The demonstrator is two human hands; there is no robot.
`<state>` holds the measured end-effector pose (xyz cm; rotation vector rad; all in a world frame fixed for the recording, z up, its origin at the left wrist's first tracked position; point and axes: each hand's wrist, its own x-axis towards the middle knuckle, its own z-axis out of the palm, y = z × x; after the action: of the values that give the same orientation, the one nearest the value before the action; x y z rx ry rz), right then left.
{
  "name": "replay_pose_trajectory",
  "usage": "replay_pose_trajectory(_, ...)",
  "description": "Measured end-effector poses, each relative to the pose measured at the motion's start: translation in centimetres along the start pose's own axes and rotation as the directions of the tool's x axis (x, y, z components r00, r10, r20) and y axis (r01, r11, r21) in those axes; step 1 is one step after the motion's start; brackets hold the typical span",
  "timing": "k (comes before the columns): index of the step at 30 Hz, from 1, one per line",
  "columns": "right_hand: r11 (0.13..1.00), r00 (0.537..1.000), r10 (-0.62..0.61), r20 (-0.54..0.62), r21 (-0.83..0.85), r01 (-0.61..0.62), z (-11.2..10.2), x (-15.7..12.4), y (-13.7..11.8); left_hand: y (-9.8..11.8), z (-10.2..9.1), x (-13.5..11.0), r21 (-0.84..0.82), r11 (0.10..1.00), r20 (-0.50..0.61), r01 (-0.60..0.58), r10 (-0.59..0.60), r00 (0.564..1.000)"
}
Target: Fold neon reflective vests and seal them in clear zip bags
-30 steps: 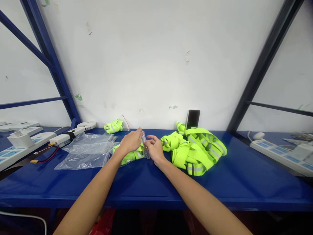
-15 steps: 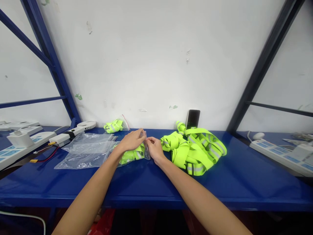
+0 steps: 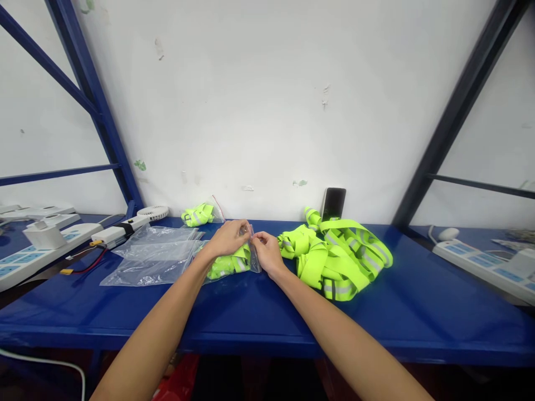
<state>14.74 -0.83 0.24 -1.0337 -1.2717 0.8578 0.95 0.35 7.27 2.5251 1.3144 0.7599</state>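
My left hand (image 3: 225, 238) and my right hand (image 3: 266, 250) meet at the open end of a clear plastic bag (image 3: 249, 252) that holds a folded neon-yellow reflective strap (image 3: 229, 264). Both hands pinch the bag's top edge, fingers closed on it. The bag lies on the blue shelf (image 3: 267, 312) in the middle. A loose heap of the same yellow straps (image 3: 338, 256) lies just right of my right hand. A stack of empty clear bags (image 3: 154, 256) lies left of my left hand.
Another bagged strap (image 3: 199, 214) sits by the white wall. A dark phone (image 3: 333, 203) leans on the wall behind the heap. A small white fan (image 3: 152, 213), a white box with wires (image 3: 111, 236) and power strips (image 3: 29, 259) are at left; another power strip (image 3: 485, 264) is at right.
My right hand has closed in until it touches the left at the bag's mouth, and both now pinch the top edge. The view has shifted slightly.
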Motion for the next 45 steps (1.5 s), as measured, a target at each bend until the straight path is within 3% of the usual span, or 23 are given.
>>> replay_pose_trajectory(7, 1.000, 1.000, -0.002, 0.024, 0.030, 0.002, -0.3, 0.4, -0.3, -0.1, 0.0, 0.1, -0.066, 0.998, 0.002, -0.017, 0.017, 1.000)
replay_pose_trajectory(14, 0.984, 0.992, -0.069, 0.106, -0.155, 0.085, -0.6, 0.3, -0.2, -0.8, 0.6, 0.5, -0.029, 0.999, -0.048, 0.042, -0.044, 0.998)
replay_pose_trajectory(30, 0.951, 0.982, 0.043, 0.185, -0.308, 0.016, -1.4, -1.2, -0.3, -3.2, 1.1, 1.0, -0.119, 0.987, -0.133, 0.109, -0.125, 0.983)
replay_pose_trajectory(37, 0.952, 0.964, 0.092, 0.251, -0.305, -0.012, -1.9, -2.2, -0.4, -3.3, 1.0, 0.9, -0.126, 0.985, -0.156, 0.115, -0.134, 0.979)
replay_pose_trajectory(45, 0.941, 0.955, 0.065, 0.288, -0.335, 0.037, -2.7, -3.5, -1.1, -3.2, 0.7, 0.8, -0.096, 0.987, -0.165, 0.129, -0.143, 0.976)
